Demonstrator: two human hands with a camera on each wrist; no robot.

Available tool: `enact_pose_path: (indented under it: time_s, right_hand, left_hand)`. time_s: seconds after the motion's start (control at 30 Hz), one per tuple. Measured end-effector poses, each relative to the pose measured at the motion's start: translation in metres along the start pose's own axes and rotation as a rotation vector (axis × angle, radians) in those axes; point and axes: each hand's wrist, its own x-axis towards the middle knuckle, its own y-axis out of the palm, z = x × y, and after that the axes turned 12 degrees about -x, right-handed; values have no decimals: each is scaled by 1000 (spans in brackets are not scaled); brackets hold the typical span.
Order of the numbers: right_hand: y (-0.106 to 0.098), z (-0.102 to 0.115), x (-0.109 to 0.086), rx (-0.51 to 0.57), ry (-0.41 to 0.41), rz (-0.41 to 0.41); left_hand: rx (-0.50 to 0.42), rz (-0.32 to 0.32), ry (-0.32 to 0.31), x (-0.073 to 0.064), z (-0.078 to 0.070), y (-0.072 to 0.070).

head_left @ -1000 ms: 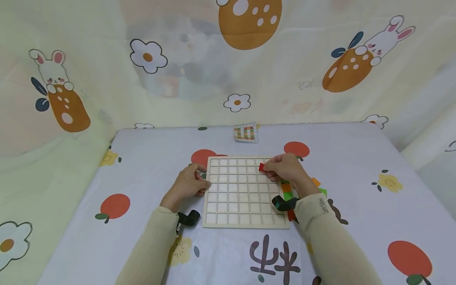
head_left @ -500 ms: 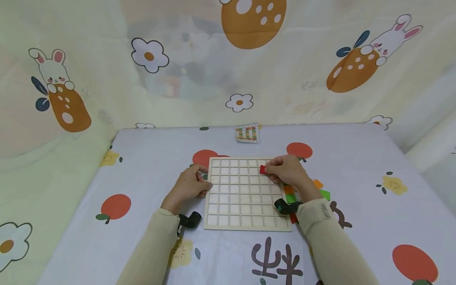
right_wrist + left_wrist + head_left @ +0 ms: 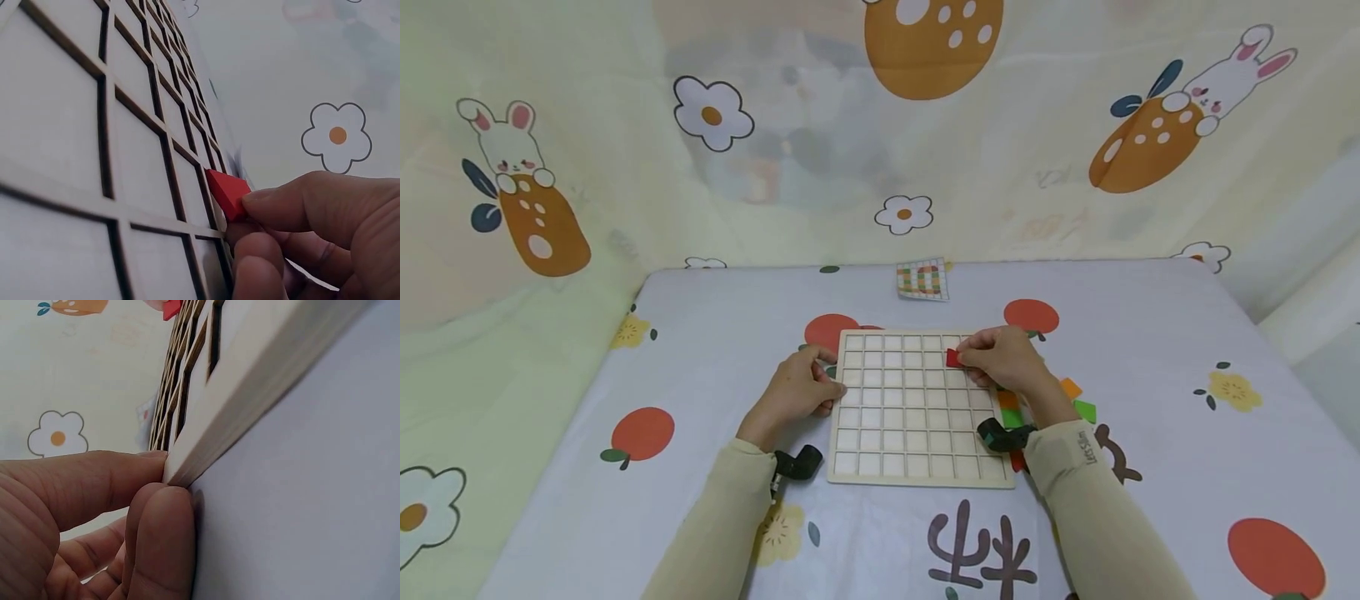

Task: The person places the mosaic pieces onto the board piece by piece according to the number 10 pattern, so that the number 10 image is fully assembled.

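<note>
A pale wooden grid board (image 3: 917, 408) with square cells lies flat on the table. In the head view my left hand (image 3: 797, 387) is at its left edge. The left wrist view shows thumb and curled fingers (image 3: 165, 531) pinching the board's rim (image 3: 237, 400). My right hand (image 3: 1003, 358) is over the upper right cells, holding a small red square tile (image 3: 953, 357) between thumb and fingers. Close up in the right wrist view, the red tile (image 3: 228, 192) is tilted over a cell, its lower edge at the grid bars. The cells I can see hold no tiles.
Orange (image 3: 1070, 387) and green tiles (image 3: 1085, 410) lie right of the board, several partly hidden by my right arm. A small card with a coloured grid pattern (image 3: 922, 279) lies behind the board. A patterned cloth (image 3: 820, 167) hangs behind the table.
The red tile and right hand have shifted very slightly over the same cells, while the whole view drifted a little. The left hand keeps its place at the board's edge.
</note>
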Motion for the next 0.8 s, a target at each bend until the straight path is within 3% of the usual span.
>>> enact_pose_path:
  time_s: [0.27,0.4,0.6,0.8]
  right_hand:
    - [2,0,-1,9,-51,2]
    - [-7,-3,-3,33,-52,-61]
    - [-36,-19,-10,-32,30,-268]
    - [-46,-33,-9,-122,150,-287]
  left_hand:
    - [-1,1,-8,1,0,-1]
    - [6,-8,-21,-1,1,-2]
    - [10,-5,-11,-2,1,-2]
    - [6,-2,-14,-3,-2,1]
